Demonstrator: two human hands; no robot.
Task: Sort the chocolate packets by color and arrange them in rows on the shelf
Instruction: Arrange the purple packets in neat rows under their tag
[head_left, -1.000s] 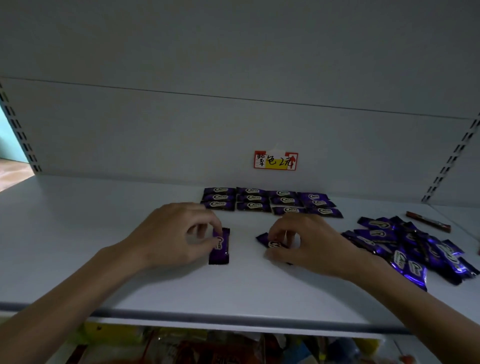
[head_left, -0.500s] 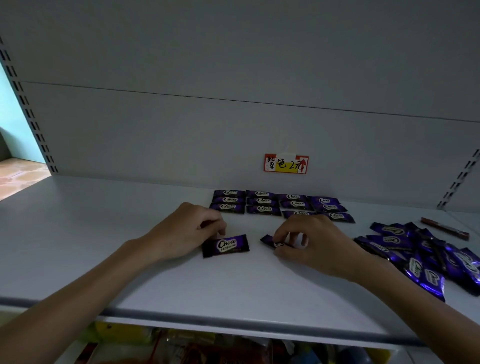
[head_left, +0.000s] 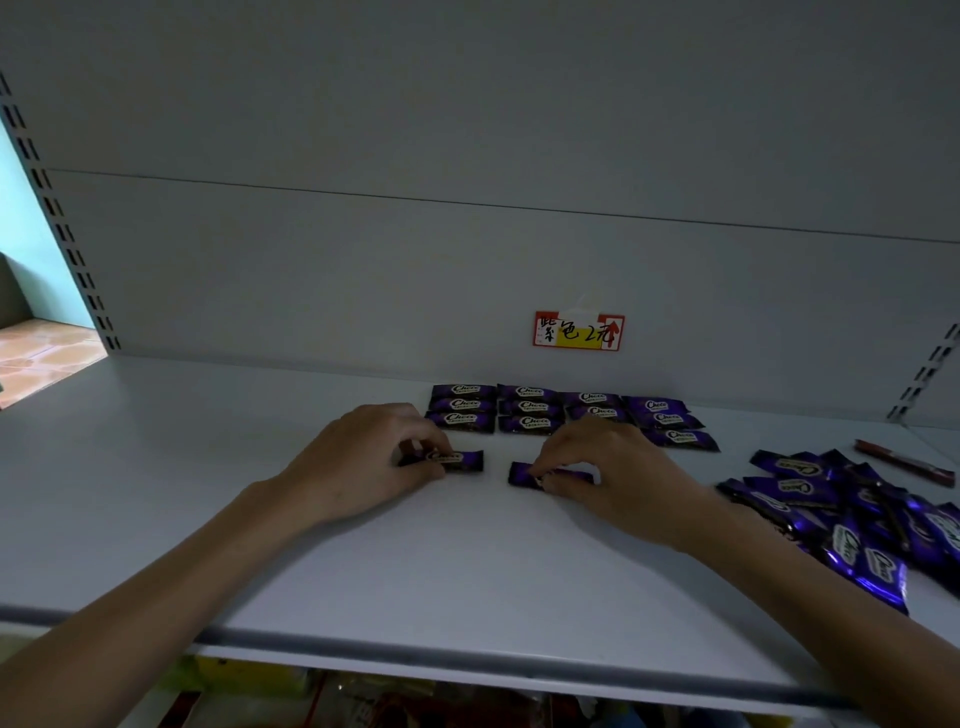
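Progress partial: purple rows (head_left: 566, 413) lie at the shelf (head_left: 260, 493) back, we pinch one packet (head_left: 464, 461) in the left hand (head_left: 363, 462), a second packet (head_left: 521, 474) in the right hand (head_left: 618, 467), and the loose pile (head_left: 841, 512) awaits sorting.

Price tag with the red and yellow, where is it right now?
In the head view, the price tag is stuck on the shelf's back panel, slightly right of centre, just above the sorted rows of purple packets.
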